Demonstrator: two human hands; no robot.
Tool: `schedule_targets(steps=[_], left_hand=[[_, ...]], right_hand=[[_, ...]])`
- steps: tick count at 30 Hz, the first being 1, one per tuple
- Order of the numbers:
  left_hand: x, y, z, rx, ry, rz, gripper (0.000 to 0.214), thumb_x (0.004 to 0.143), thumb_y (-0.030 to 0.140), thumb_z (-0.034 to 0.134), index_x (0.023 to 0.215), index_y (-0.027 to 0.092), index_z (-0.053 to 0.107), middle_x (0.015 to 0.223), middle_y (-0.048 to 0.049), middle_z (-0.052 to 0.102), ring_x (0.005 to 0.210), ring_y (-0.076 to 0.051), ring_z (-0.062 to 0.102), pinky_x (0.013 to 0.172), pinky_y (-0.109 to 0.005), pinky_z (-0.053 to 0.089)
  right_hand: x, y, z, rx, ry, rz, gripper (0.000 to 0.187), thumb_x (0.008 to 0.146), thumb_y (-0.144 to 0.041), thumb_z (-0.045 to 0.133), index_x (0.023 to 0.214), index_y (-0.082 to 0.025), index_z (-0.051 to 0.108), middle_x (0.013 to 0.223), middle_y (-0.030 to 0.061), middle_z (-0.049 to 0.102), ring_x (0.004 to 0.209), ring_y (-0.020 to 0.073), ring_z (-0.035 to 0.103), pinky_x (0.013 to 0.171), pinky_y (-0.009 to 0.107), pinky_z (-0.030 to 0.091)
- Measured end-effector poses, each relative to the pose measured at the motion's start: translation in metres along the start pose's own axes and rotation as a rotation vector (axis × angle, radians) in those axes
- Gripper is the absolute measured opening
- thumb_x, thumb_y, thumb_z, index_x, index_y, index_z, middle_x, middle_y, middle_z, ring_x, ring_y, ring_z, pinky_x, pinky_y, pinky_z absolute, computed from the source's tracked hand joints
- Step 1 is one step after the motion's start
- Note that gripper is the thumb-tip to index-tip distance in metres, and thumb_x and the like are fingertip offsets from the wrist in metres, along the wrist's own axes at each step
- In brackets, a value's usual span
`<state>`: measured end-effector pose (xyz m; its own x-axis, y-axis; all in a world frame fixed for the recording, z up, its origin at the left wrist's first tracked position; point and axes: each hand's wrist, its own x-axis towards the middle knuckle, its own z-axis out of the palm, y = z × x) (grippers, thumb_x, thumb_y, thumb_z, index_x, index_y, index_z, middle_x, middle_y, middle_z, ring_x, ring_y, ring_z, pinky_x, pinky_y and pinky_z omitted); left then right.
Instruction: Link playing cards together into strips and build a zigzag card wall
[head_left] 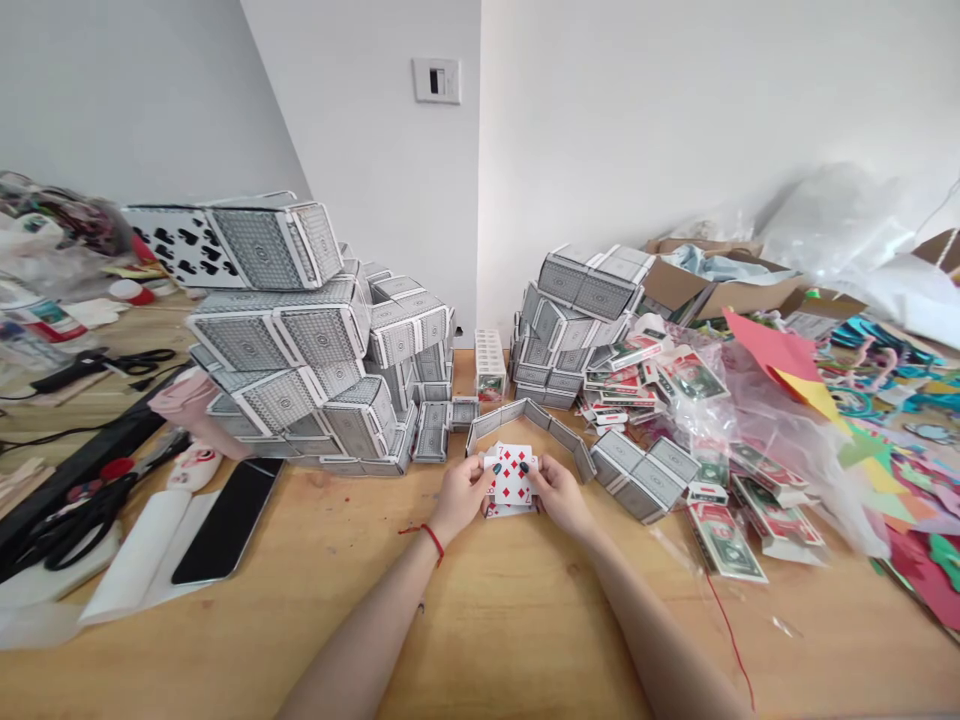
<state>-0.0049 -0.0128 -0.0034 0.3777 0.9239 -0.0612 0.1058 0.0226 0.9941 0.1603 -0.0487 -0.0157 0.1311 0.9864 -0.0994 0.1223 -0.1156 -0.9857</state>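
Observation:
Both my hands meet at the middle of the wooden table (480, 610). My left hand (461, 495) and my right hand (559, 495) pinch the two sides of a red diamonds playing card (512, 474), held face up. A few more cards (506, 510) lie under it on the table. Just beyond the card stands a low zigzag chain of folded grey-backed cards (529, 415). A red string is tied round my left wrist.
A tall heap of folded card blocks (315, 350) stands at the left, a smaller heap (577, 310) at the right. Card packs (724, 540), plastic wrap and coloured paper scraps (885, 420) cover the right side. A phone (229, 520), scissors (82, 515) and cables lie at the left.

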Motion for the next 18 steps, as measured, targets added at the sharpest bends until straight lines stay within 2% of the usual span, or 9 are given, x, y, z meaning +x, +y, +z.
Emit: schedule_targets(steps=[4, 7, 10, 18], left_hand=[[-0.0005, 0.0013, 0.0008, 0.002, -0.004, 0.008, 0.018, 0.076, 0.031, 0.048, 0.066, 0.016, 0.047, 0.048, 0.0057, 0.049, 0.033, -0.007, 0.045, 0.033, -0.018, 0.032], [-0.0009, 0.0015, 0.0002, 0.009, -0.028, 0.032, 0.017, 0.077, 0.03, 0.047, 0.067, 0.016, 0.048, 0.048, 0.0054, 0.049, 0.034, -0.007, 0.046, 0.035, -0.018, 0.035], [-0.0011, 0.0014, -0.001, 0.013, -0.045, 0.039, 0.017, 0.077, 0.029, 0.046, 0.066, 0.016, 0.046, 0.045, 0.0059, 0.047, 0.034, -0.007, 0.046, 0.035, -0.018, 0.035], [-0.0022, 0.0042, -0.0003, -0.024, -0.051, -0.012, 0.018, 0.076, 0.032, 0.047, 0.07, 0.015, 0.049, 0.049, 0.0047, 0.049, 0.038, -0.009, 0.049, 0.039, -0.019, 0.036]], right_hand=[[0.0004, -0.0015, 0.0007, 0.037, 0.002, -0.023, 0.041, 0.067, -0.06, 0.052, 0.065, -0.02, 0.041, 0.052, -0.0029, 0.05, 0.044, 0.0111, 0.046, 0.041, 0.022, 0.038], [0.0014, -0.0019, 0.0008, 0.086, -0.05, 0.017, 0.041, 0.067, -0.059, 0.054, 0.071, -0.018, 0.048, 0.058, -0.0002, 0.056, 0.048, 0.0122, 0.05, 0.043, 0.023, 0.04], [0.0023, -0.002, -0.0003, 0.081, -0.048, 0.051, 0.042, 0.067, -0.058, 0.055, 0.07, -0.016, 0.053, 0.055, 0.0002, 0.057, 0.046, 0.0125, 0.05, 0.044, 0.024, 0.041], [0.0028, -0.0034, -0.0074, 0.158, -0.125, 0.067, 0.043, 0.063, -0.053, 0.062, 0.082, -0.013, 0.062, 0.071, 0.0052, 0.067, 0.06, 0.0182, 0.061, 0.056, 0.028, 0.047]])
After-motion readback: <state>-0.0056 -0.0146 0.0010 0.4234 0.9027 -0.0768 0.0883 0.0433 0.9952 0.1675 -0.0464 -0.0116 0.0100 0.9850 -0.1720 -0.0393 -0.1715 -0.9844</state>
